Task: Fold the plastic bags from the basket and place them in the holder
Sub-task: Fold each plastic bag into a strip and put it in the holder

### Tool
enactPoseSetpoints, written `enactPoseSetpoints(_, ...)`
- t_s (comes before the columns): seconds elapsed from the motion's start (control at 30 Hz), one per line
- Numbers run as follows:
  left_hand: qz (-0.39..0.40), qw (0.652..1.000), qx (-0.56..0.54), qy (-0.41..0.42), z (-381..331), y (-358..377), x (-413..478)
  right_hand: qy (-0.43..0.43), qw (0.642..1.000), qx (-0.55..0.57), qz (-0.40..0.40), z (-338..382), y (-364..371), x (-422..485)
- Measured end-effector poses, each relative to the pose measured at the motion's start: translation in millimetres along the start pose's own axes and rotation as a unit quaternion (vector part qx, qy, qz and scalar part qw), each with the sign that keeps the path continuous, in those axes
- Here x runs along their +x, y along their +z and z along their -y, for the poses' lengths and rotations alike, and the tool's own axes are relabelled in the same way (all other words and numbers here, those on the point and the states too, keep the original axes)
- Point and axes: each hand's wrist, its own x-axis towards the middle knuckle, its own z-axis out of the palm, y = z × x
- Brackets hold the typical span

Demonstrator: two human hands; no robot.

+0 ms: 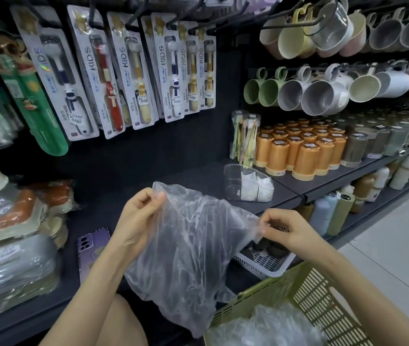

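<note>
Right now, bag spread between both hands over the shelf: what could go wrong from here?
1. The left hand and right hand pinch only the thin edges of the plastic bag; a slip could drop it crumpled.
2. Its hanging bottom end sits near the green basket rim and may snag.
3. The clear holder stands close to the shelf edge; pushing a bag in might shove it off.

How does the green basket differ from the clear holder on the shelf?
The green basket is opaque with slotted walls; the clear holder is see-through and smooth. The basket sits low and near, the holder farther back on the dark shelf. The basket's bags lie loose; the holder's white bags look folded. Both hold plastic bags.
</note>
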Motion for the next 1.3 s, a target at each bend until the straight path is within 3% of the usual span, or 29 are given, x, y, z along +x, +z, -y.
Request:
enactPoseSetpoints(0.2,-0.030,0.999,-0.012,-0.018,-2.9,-15.8,7.6,0.033,0.998,0.050,0.032,-9.5,-34.6,-14.5)
enactPoseSetpoints(0.57,-0.055,0.997,0.011,-0.047,-7.8,-19.7,4.9,0.069,0.992,0.099,-0.038,-9.9,-30.1,-13.2)
enactPoseSetpoints(0.67,-0.094,0.993,-0.038,-0.055,-6.0,-14.6,4.9,0.082,0.987,0.125,-0.054,-13.1,-26.0,-11.6)
enactPoseSetpoints(0.77,-0.161,0.986,-0.010,-0.042,-2.4,-19.5,6.8,0.089,0.984,0.140,-0.067,-15.8,-25.2,-9.6)
enactPoseSetpoints(0.9,-0.243,0.968,0.056,0.004,-0.2,-25.5,8.7,0.115,0.959,0.246,-0.085,-11.5,-24.6,0.7)
enactPoseSetpoints(1.07,-0.260,0.952,0.149,0.057,4.5,-36.8,16.8,0.171,0.914,0.346,-0.123,-2.8,-17.8,34.4)
enactPoseSetpoints(1.13,-0.271,0.944,0.181,0.055,12.3,-46.3,26.4,0.188,0.922,0.281,-0.188,-5.0,-13.0,55.7)
enactPoseSetpoints(1.23,-0.309,0.928,0.209,0.025,29.5,-63.4,49.4,0.172,0.949,-0.016,-0.265,-7.2,5.7,78.0)
enactPoseSetpoints(1.3,-0.350,0.911,0.218,-0.009,41.8,-77.5,70.0,0.142,0.962,-0.059,-0.227,-1.1,23.4,80.5)
